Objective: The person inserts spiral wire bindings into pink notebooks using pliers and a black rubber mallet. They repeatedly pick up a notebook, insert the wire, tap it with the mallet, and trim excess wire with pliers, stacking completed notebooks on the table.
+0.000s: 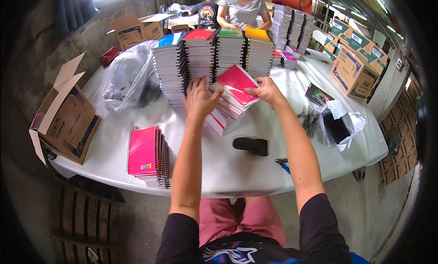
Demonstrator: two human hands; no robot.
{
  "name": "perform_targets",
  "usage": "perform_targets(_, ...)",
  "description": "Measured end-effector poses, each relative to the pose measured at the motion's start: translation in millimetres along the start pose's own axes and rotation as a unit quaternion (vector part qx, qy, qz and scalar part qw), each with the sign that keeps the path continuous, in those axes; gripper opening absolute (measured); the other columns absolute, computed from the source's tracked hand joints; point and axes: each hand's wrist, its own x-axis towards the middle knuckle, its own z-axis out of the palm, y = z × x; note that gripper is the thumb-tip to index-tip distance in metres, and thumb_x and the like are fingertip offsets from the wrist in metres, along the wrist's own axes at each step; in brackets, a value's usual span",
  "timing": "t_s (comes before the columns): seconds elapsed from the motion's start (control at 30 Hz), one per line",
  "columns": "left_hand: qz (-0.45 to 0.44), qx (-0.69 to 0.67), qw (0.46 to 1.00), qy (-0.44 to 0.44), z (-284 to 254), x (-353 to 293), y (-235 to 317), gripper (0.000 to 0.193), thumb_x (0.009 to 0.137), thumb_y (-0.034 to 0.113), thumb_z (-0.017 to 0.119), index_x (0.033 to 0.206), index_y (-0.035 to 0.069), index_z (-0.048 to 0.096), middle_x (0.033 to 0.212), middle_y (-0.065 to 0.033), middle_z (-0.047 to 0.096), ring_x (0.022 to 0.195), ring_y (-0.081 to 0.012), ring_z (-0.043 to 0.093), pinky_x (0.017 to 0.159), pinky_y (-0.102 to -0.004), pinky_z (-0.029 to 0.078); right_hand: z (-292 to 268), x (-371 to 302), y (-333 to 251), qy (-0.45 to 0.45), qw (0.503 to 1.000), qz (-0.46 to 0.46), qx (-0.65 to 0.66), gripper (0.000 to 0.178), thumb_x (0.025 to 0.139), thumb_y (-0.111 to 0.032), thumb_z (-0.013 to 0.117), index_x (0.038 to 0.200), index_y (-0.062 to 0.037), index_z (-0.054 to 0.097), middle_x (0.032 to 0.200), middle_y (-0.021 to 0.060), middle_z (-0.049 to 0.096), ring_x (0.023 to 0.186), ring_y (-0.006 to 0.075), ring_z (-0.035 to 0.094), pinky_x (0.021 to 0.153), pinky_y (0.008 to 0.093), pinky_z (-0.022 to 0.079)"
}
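Observation:
My left hand (199, 99) rests with fingers spread on a slanted stack of unbound notebook blocks (224, 114) on the white table (228, 168). My right hand (268, 91) grips the right edge of the top red-covered notebook block (237, 85), which is tilted up off the stack. Both forearms reach forward from the lower edge. Behind the hands stand tall stacks of notebook blocks (200, 59) with blue, red, green and yellow covers.
A pile of pink spiral-bound notebooks (146, 153) lies at the left front. A black tool (251, 145), black spiral coils (311, 119) and a plastic bag (340, 125) lie at the right. Cardboard boxes (66, 118) (353, 70) flank the table. Two people stand at the far end.

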Motion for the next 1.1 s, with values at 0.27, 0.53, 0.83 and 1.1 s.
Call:
perform_targets(0.27, -0.037, 0.060, 0.979, -0.193, -27, 25, 33, 0.061, 0.070, 0.045, 0.074, 0.121, 0.014, 0.061, 0.125, -0.0113, 0.058, 0.120, -0.0288, 0.049, 0.098, -0.0437, 0.036, 4, -13, 10, 0.088, 0.991, -0.091, -0.036, 0.036, 0.064, -0.019, 0.081, 0.087, 0.0026, 0.065, 0.081, 0.0147, 0.067, 0.070, 0.0237, 0.063, 0.070, 0.0340, 0.048)
perform_targets(0.53, -0.067, -0.151, 0.983, -0.077, 9, 26, 9, 0.029, 0.077, 0.020, 0.068, 0.104, 0.008, 0.065, 0.089, -0.0129, 0.068, 0.081, -0.0306, 0.064, 0.075, -0.0367, 0.048, 11, -29, 9, 0.110, 0.987, -0.093, 0.078, 0.036, 0.067, -0.016, 0.082, 0.091, 0.0035, 0.064, 0.083, 0.0111, 0.068, 0.072, 0.0164, 0.062, 0.070, 0.0302, 0.048)
perform_targets(0.83, 0.151, 0.102, 0.970, 0.158, 8, 19, 15, 0.019, 0.080, 0.029, 0.068, 0.091, 0.013, 0.069, 0.124, -0.0050, 0.051, 0.104, -0.0224, 0.051, 0.081, -0.0358, 0.041, 16, -23, 1, 0.118, 0.987, -0.073, -0.086, 0.047, 0.066, -0.020, 0.083, 0.100, 0.0028, 0.061, 0.092, 0.0136, 0.067, 0.083, 0.0255, 0.063, 0.080, 0.0338, 0.048)
perform_targets(1.1, -0.028, -0.580, 0.813, -0.032, -43, -6, 83, 0.044, 0.076, 0.004, 0.074, 0.113, 0.003, 0.050, 0.097, -0.0062, 0.062, 0.086, -0.0133, 0.060, 0.079, -0.0247, 0.047, 18, -69, -31, 0.045, 0.978, -0.151, 0.139, 0.056, 0.069, -0.015, 0.082, 0.116, -0.0020, 0.054, 0.103, 0.0108, 0.062, 0.089, 0.0162, 0.059, 0.079, 0.0308, 0.049)
